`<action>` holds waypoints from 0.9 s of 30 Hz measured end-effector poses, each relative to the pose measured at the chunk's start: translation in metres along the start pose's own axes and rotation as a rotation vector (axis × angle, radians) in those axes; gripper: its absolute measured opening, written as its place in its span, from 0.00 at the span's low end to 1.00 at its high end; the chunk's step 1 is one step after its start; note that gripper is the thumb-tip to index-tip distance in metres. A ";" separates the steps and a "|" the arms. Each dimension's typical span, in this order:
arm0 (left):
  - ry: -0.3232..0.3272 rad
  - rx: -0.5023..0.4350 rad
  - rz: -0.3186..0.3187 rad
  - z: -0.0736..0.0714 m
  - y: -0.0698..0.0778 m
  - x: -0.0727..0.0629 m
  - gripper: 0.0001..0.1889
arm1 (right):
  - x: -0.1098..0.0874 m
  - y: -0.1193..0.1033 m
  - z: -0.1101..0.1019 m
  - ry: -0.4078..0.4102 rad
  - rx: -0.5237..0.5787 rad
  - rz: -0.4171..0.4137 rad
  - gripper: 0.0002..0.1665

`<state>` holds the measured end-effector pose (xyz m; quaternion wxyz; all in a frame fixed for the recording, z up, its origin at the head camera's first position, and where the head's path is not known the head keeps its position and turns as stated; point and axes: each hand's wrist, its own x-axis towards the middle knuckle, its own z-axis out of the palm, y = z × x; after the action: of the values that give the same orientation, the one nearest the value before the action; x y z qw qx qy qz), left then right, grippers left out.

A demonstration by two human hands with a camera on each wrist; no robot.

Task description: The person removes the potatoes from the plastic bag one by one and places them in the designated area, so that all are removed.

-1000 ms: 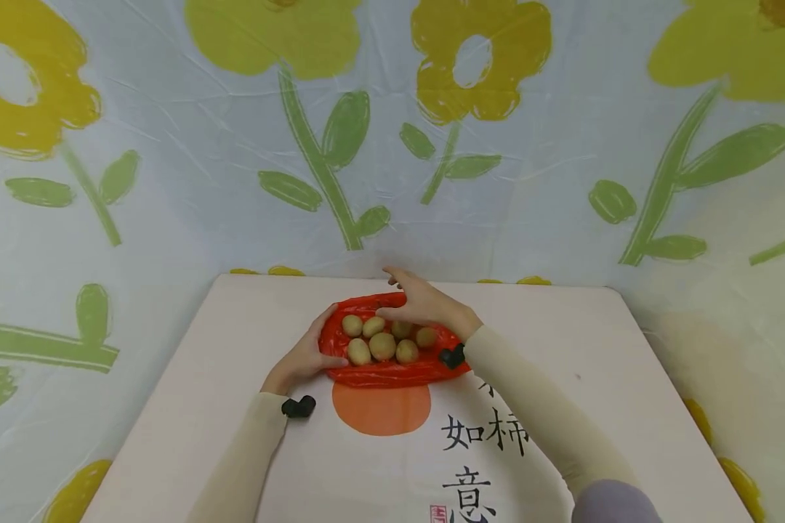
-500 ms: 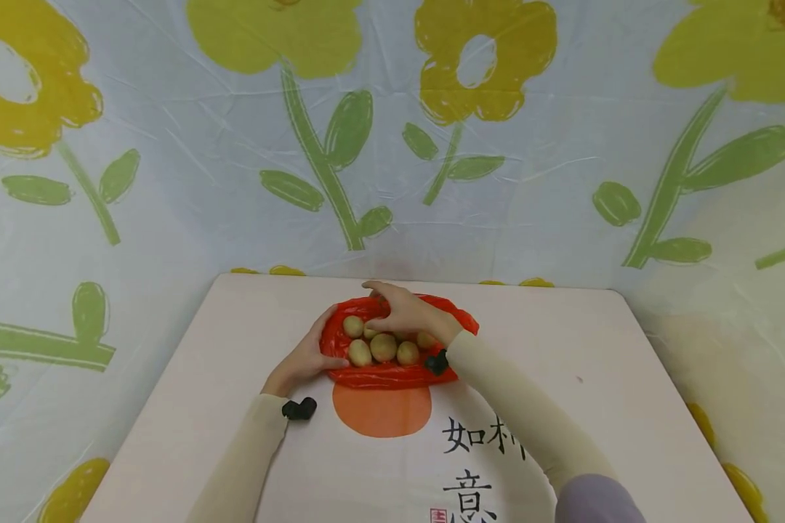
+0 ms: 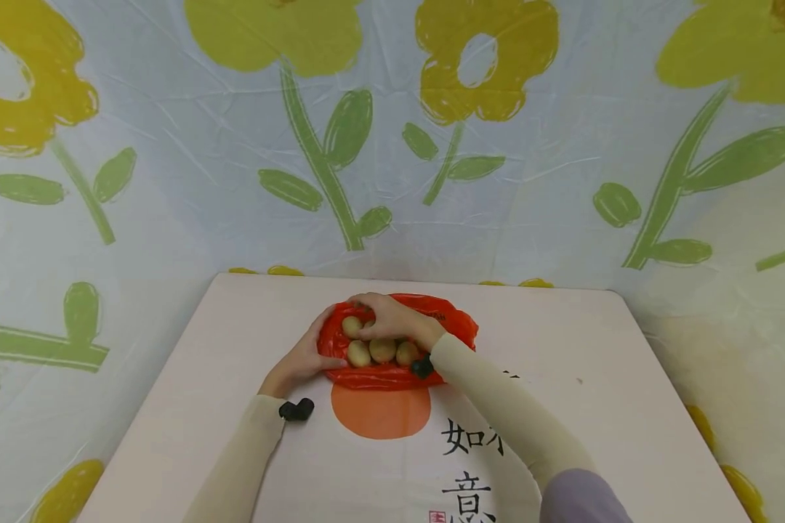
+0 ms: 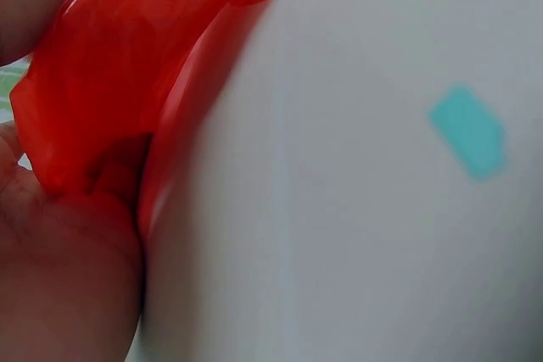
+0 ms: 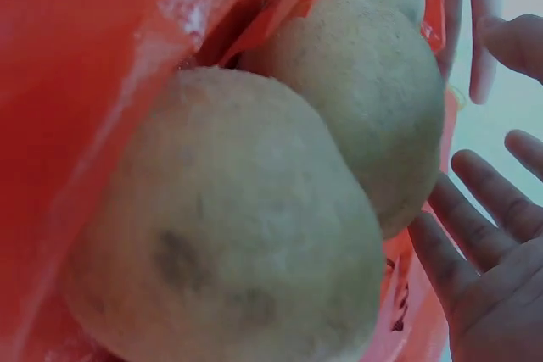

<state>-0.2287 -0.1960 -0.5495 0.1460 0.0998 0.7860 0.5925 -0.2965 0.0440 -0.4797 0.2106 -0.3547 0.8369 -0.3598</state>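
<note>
Just at the mouth of the right hand (image 3: 395, 317) lies a far-left potato (image 3: 351, 327)

Mainly, everything turns on how this potato sits against the right grip. It lies in the far-left part of an open red bag (image 3: 392, 377), to the near side of the right fingertips and just left of the thumb, so the gap between them stands almost over it. A second potato is partly hidden under the same hand. The right hand comes in from the near right and arches over the bag, its fingers pointing left and its thumb well apart from them. In the right wrist view the fingers look spread and fairly straight beside the potatoes; whether any fingertip touches one cannot be told.

The potato is roundish, with no clear long axis to match; the bag is the longer shape, running left to right across the table (image 3: 549, 327). Of the two hands, the right is nearer to this potato, directly above it. The left hand (image 3: 301, 357) cups the left end of the bag, its thumb over the near-left rim and its fingers along the far-left side; how firmly it pinches is not visible. Three more potatoes sit in a near row inside the bag, below the right palm and wrist.
</note>
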 end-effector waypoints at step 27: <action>0.010 0.030 0.011 -0.001 -0.005 -0.002 0.63 | 0.017 0.014 0.013 0.014 -0.109 0.016 0.36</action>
<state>-0.2273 -0.1987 -0.5536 0.1371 0.1032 0.7950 0.5818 -0.3059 0.0319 -0.5001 0.1879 -0.3563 0.8596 -0.3144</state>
